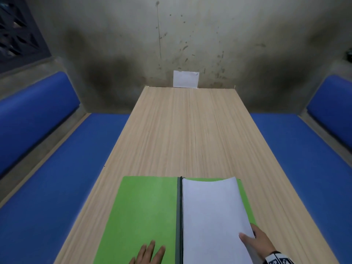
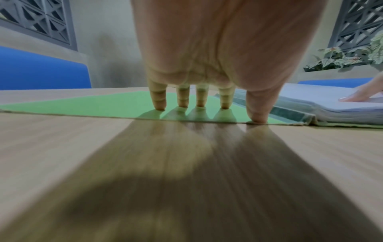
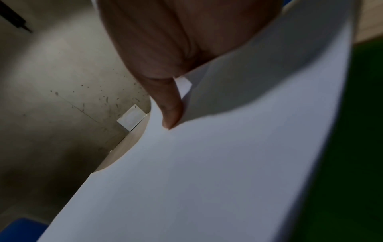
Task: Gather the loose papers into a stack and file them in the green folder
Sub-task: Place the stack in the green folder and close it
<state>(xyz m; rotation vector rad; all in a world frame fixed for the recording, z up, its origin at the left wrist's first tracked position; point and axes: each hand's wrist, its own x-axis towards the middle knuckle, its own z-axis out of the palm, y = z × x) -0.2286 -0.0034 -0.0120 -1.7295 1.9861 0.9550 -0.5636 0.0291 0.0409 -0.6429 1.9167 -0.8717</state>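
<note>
The green folder [image 1: 144, 210] lies open at the near end of the wooden table [image 1: 186, 130], its dark spine in the middle. A stack of white papers [image 1: 211, 216] sits on its right half, with the far edge curled upward. My left hand [image 1: 148, 252] presses flat on the left flap with straight fingers [image 2: 202, 98]. My right hand [image 1: 255, 241] pinches the right edge of the papers, thumb on top and fingers underneath. In the right wrist view the thumb [image 3: 172, 106] bears on the bent white papers [image 3: 207, 180], with the green folder [image 3: 352, 147] beyond.
A small white card [image 1: 186, 79] leans against the stained wall at the table's far end. Blue padded benches [image 1: 57, 178] [image 1: 304, 159] run along both sides. A leafy plant [image 2: 352, 59] stands off to the right.
</note>
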